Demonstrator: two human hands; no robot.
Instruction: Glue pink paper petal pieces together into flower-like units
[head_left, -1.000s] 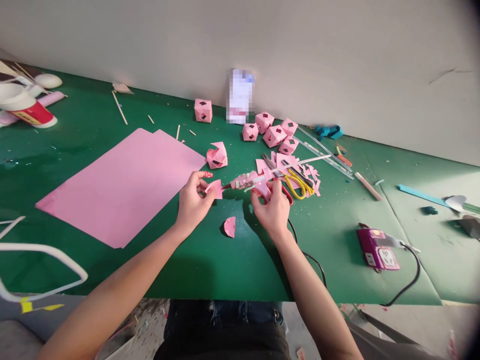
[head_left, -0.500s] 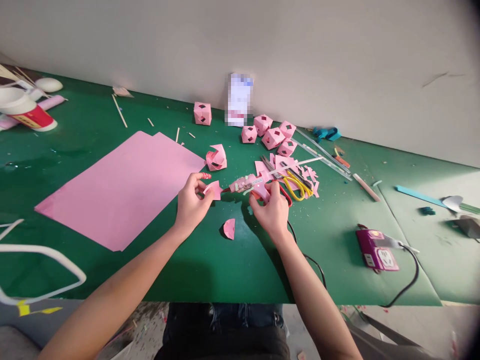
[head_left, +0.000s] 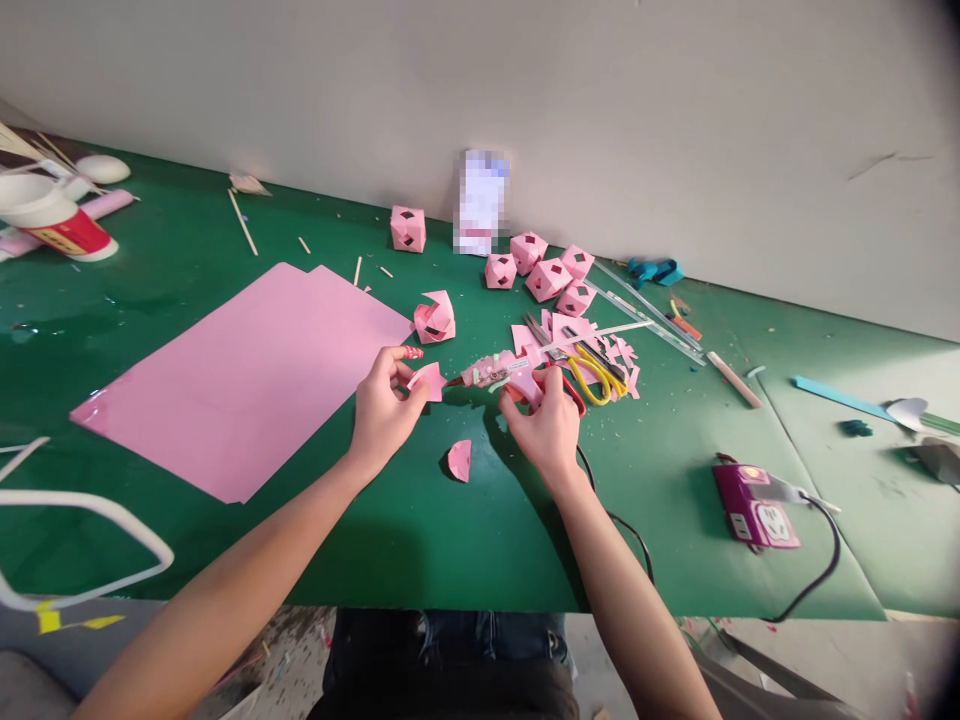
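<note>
**Gluing a small pink paper piece at a green craft table**

Your left hand [head_left: 382, 405] pinches a small folded piece of pink paper [head_left: 428, 381] between thumb and fingertips, holding it just above the green table mat [head_left: 420, 530]. Your right hand [head_left: 546, 425] is wrapped around the grip of a pink hot glue gun [head_left: 499, 371], fingers closed on it. The gun points left, and its dark nozzle touches the right edge of the small paper piece. A black cord [head_left: 622, 525] runs from under your right wrist toward the near edge of the table.

Between your two hands, nearer to you, a second small folded pink piece [head_left: 459, 460] lies on the mat. Just beyond your left hand sits a partly assembled pink paper cube with open flaps [head_left: 433, 317]. To the left lies a large flat sheet of pink paper [head_left: 247, 375].

Just beyond your right hand is a heap of pink paper scraps [head_left: 619, 355], with yellow-handled scissors [head_left: 596, 370] lying in it. Farther back, near the wall, is a cluster of finished pink paper cubes [head_left: 546, 272], and one more pink cube standing alone [head_left: 408, 228] to their left. A magenta power strip [head_left: 754, 495] lies well off to the right. A red-and-white paper cup [head_left: 49, 215] stands at the far left corner.
</note>
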